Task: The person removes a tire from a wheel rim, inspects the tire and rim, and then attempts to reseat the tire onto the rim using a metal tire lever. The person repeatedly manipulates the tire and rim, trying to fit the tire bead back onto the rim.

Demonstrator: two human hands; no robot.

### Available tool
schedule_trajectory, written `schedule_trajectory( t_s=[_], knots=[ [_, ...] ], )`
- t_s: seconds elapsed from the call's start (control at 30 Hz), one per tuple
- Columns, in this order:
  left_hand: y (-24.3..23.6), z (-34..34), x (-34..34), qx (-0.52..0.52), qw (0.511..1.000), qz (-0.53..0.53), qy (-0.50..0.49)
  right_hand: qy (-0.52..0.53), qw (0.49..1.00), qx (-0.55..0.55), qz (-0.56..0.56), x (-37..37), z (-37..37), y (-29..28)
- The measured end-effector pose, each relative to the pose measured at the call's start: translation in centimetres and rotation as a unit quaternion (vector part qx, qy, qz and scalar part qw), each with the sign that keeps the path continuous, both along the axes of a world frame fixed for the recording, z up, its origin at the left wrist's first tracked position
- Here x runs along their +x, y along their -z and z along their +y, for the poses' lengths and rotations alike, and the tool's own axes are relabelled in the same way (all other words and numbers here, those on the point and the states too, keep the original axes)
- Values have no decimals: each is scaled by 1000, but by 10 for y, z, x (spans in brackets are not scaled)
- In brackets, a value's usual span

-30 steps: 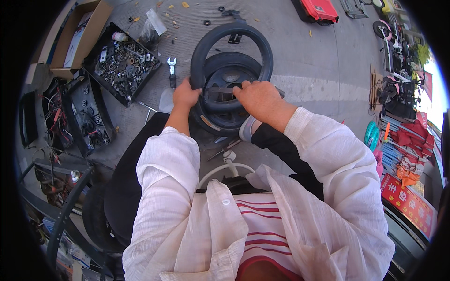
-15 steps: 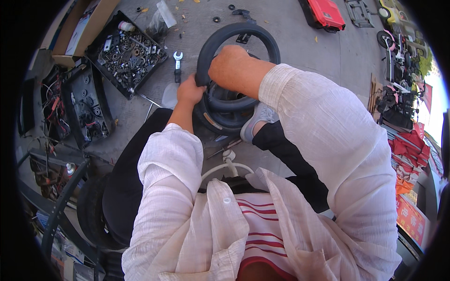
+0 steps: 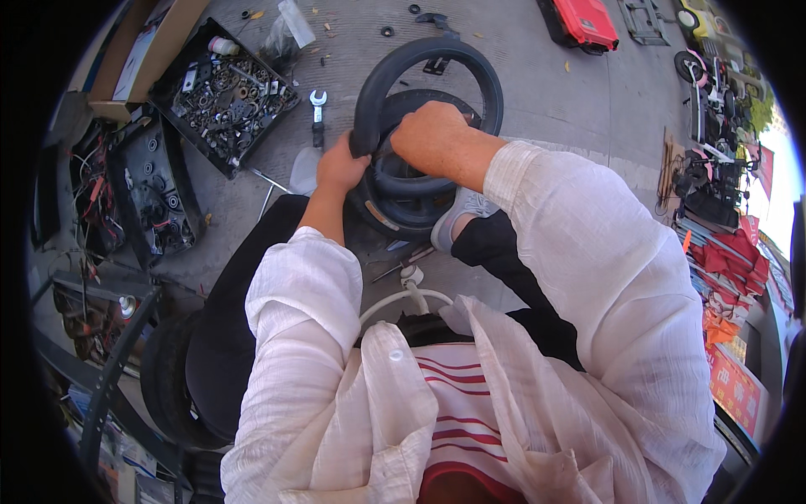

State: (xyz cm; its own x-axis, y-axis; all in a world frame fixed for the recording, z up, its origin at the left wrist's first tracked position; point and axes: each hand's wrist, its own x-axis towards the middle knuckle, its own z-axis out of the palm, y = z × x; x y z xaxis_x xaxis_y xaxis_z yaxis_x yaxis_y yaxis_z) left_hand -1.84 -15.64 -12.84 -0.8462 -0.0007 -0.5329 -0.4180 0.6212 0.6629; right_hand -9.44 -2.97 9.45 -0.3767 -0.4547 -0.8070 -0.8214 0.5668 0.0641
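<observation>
My left hand (image 3: pixel 342 160) is closed on the left side of a black rubber ring (image 3: pixel 485 84), like an inner tube, raised over a black wheel with a tire (image 3: pixel 378 217). My right hand (image 3: pixel 432 134) is bent into a grip inside the ring, near my left hand; its fingertips and what they hold are mostly hidden by the hand. An open-ended wrench (image 3: pixel 317 118) lies on the pavement to the left of the ring, beside a pale translucent piece (image 3: pixel 305 172).
A black tray of metal parts (image 3: pixel 189 119), a cardboard box (image 3: pixel 113 80), opened black housings (image 3: pixel 159 193) and a metal frame (image 3: pixel 117 353) lie left. A red case (image 3: pixel 588 21) is at top right; scooters (image 3: pixel 705 126) and red fabric (image 3: pixel 735 260) line the right side.
My right hand has moved leftward from the ring's right part, where it held a flat bar, rose higher and then came slightly back down. My left hand still grips the ring.
</observation>
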Motion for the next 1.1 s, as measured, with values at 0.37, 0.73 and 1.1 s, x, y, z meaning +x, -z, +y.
schedule_trajectory(
  t_s=[0.37,0.73,1.1],
  knots=[
    [9,12,24,74,996,1,-49,286,924,-236,95,123,147,95],
    [-42,47,31,-86,994,-4,-74,382,871,-305,-53,90,178,76],
    [-94,97,36,-193,980,15,-50,492,731,-472,16,62,181,49]
  ],
)
